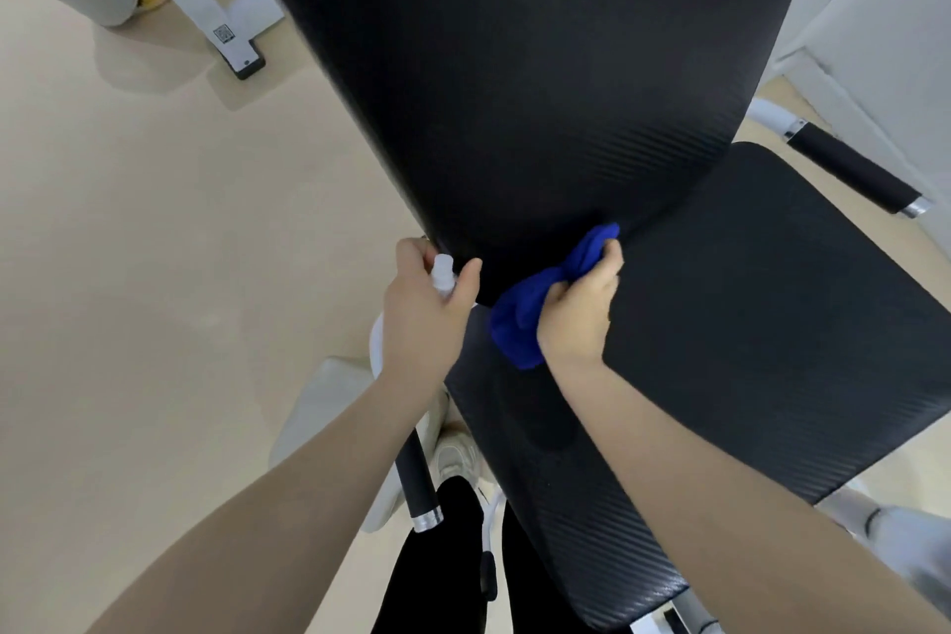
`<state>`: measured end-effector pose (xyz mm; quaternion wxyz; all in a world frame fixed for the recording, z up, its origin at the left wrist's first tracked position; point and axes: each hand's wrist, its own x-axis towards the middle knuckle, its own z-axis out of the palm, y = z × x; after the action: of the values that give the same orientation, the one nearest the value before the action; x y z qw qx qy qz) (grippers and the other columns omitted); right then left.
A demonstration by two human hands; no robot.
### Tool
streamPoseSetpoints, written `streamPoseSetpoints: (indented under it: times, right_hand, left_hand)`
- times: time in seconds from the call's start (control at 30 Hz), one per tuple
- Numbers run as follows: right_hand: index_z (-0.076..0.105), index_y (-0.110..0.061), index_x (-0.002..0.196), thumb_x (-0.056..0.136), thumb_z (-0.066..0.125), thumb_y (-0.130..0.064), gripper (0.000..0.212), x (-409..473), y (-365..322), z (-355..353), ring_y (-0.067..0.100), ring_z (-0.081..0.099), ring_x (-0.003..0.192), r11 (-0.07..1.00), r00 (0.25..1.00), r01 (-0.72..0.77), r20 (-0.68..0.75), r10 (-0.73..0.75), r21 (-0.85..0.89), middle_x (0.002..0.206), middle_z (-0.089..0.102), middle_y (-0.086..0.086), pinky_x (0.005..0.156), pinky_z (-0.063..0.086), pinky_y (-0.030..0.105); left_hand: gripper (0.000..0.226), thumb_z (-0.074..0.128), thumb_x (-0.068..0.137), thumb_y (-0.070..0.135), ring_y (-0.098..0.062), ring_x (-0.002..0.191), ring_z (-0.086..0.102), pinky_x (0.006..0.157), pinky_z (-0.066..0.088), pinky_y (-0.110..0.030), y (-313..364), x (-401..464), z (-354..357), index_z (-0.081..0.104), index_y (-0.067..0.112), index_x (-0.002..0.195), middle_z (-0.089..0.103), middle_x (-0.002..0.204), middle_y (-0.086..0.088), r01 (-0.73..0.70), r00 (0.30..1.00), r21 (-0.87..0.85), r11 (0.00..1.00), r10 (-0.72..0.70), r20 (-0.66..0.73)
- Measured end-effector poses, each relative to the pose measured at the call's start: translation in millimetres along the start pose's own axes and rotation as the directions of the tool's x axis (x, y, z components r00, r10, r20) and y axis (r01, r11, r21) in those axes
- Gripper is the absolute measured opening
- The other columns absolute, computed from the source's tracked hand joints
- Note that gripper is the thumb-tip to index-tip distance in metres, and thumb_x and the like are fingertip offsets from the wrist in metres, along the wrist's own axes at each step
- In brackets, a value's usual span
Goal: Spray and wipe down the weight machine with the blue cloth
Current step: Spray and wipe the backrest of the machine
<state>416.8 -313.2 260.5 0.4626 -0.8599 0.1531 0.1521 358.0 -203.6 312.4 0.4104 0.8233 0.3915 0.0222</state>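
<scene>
There is one view only, from a wide-angle camera on the person's head. It looks forward and steeply down, from close above the seat pad (pixel 746 340) of the weight machine. The back pad (pixel 514 67) rises beyond the seat pad and fills the upper middle of the view. Both forearms reach in from the bottom edge, toward the seat pad's far end. Floor (pixel 154 221) lies left of the seat pad.

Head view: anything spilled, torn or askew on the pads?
Nothing stands out. The back pad and seat pad look intact, with no visible puddle. The right hand grips the blue cloth at their junction; the left hand holds the spray bottle.
</scene>
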Motion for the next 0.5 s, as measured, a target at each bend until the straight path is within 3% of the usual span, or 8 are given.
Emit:
streamPoseSetpoints:
  times: [0.07, 0.23, 0.33, 0.43, 0.5]
  right_hand:
    - [0.025, -0.012, 0.139, 0.085, 0.04, 0.007, 0.059, 3, 8, 0, 0.025, 0.05, 0.108, 0.993, 0.999, -0.011, 0.043, 0.006, 0.118, 0.128, 0.044, 0.012, 0.086, 0.036, 0.029]
    - [0.035, -0.015, 0.136, 0.087, 0.04, 0.001, 0.052, 78, -3, -37, 0.026, 0.053, 0.114, 0.941, 0.947, -0.087, -0.265, 0.18, 0.327, 0.127, 0.054, 0.011, 0.093, 0.037, 0.026]
    - [0.034, -0.019, 0.142, 0.092, 0.036, -0.001, 0.053, 109, -5, -58, 0.02, 0.049, 0.121, 0.911, 0.952, -0.159, -0.185, 0.244, 0.381, 0.134, 0.049, 0.003, 0.098, 0.036, 0.023]
    - [0.029, -0.014, 0.146, 0.093, 0.037, 0.0, 0.056, 89, -4, -46, 0.022, 0.043, 0.128, 0.956, 0.969, -0.179, -0.125, 0.212, 0.232, 0.141, 0.044, 0.008, 0.096, 0.029, 0.013]
    - [0.028, -0.012, 0.146, 0.092, 0.039, -0.001, 0.056, 60, 5, -34, 0.023, 0.048, 0.122, 0.968, 0.981, -0.189, -0.009, 0.193, 0.164, 0.138, 0.048, 0.012, 0.098, 0.033, 0.02]
  left_hand:
    - [0.03, 0.055, 0.086, 0.045, -0.023, 0.069, 0.061, 0.07, 0.052, -0.045, -4, 0, 3, 0.038, 0.021, 0.093, 0.054, 0.067, 0.011, 0.021, 1.0, 0.007, 1.0, -0.021, 0.016]
    - [0.029, 0.056, 0.087, 0.043, -0.021, 0.075, 0.064, 0.074, 0.052, -0.044, -4, 5, -2, 0.038, 0.022, 0.096, 0.054, 0.072, 0.015, 0.011, 0.996, 0.027, 1.0, -0.014, 0.086]
    - [0.028, 0.056, 0.088, 0.041, -0.02, 0.073, 0.064, 0.073, 0.052, -0.043, -7, 6, -1, 0.037, 0.022, 0.095, 0.054, 0.07, 0.015, 0.01, 0.996, 0.029, 1.0, -0.013, 0.084]
    - [0.028, 0.053, 0.087, 0.046, -0.023, 0.069, 0.066, 0.071, 0.053, -0.048, -13, 5, 6, 0.033, 0.027, 0.092, 0.057, 0.07, 0.009, 0.013, 0.998, 0.013, 1.0, -0.014, 0.055]
    - [0.027, 0.051, 0.087, 0.047, -0.024, 0.068, 0.066, 0.069, 0.054, -0.049, -13, 3, 9, 0.03, 0.03, 0.09, 0.059, 0.071, 0.003, 0.009, 0.999, 0.0, 1.0, -0.009, 0.039]
